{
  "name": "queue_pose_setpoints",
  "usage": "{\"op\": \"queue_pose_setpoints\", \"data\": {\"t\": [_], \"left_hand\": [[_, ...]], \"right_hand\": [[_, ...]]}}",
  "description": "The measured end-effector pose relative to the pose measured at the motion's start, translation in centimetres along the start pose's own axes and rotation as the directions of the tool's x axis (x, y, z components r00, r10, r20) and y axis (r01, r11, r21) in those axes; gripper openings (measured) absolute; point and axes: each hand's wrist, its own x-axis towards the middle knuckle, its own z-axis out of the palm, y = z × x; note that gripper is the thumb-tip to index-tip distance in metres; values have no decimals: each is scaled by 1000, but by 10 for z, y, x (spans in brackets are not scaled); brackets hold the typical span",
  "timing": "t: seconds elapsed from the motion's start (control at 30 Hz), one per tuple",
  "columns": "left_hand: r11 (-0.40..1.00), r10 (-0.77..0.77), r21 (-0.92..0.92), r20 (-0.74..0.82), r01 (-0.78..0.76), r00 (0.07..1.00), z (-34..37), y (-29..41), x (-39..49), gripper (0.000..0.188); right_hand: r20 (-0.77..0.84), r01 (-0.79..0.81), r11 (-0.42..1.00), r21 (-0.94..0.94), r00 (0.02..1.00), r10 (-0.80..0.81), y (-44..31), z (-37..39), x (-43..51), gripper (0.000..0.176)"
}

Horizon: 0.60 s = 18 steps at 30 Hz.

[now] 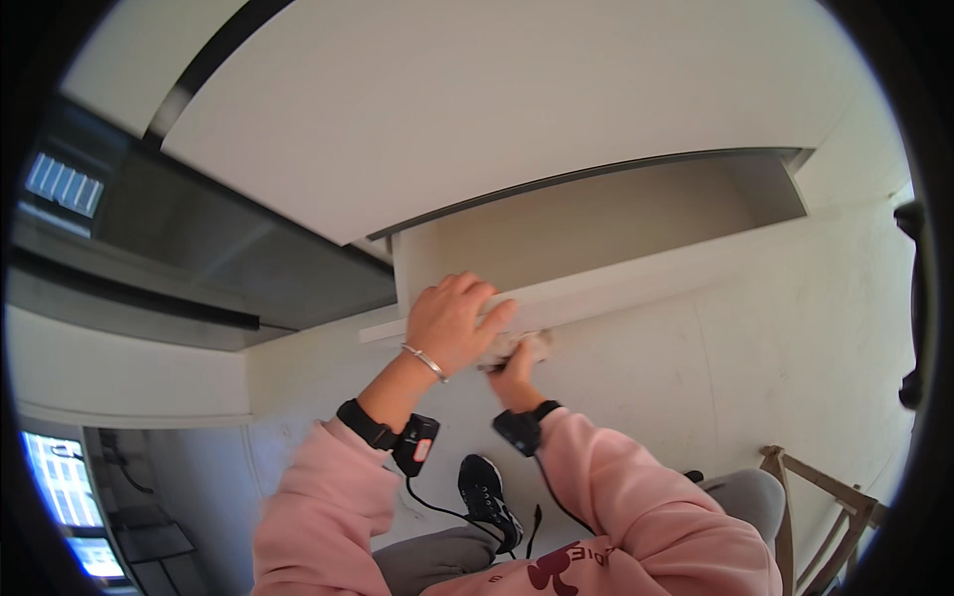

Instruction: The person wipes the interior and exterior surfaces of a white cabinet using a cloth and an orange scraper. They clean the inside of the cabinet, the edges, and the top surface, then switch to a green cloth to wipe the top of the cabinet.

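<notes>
A white drawer [633, 276] stands pulled out from a white cabinet, and its inside, as far as it shows, holds nothing. Over the top edge of the drawer front, near its left end, my left hand [451, 320] is hooked with the fingers on the inner side and the thumb toward me. Just below, my right hand [516, 378] presses a pale, crumpled cloth [540, 344] against the outer face of the drawer front. The cloth looks slightly blurred, and part of it is hidden behind the fingers.
The broad white cabinet top [507, 97] lies above the drawer. A dark glossy panel [201, 231] adjoins at left, reflecting a window. A wooden stool-like frame [820, 484] stands at lower right. Cables hang from black devices [415, 445] strapped to both wrists. My shoe [488, 495] is on the pale floor.
</notes>
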Motion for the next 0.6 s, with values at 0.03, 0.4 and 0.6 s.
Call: {"op": "queue_pose_setpoints", "data": {"t": [0.03,0.4,0.6], "left_hand": [[999,-51,-15,31,52,998,0,-1,-6,35],[972,54,-230,-10,-54,999,-19,-53,-88,35],[924,32,-382,136,23,990,-23,-87,-105,26]], "right_hand": [[88,-87,996,19,992,85,27,5,-5,47],[201,-314,848,-428,881,428,-45,-31,-46,43],[54,568,668,-480,779,-624,-274,43,-127,27]]}}
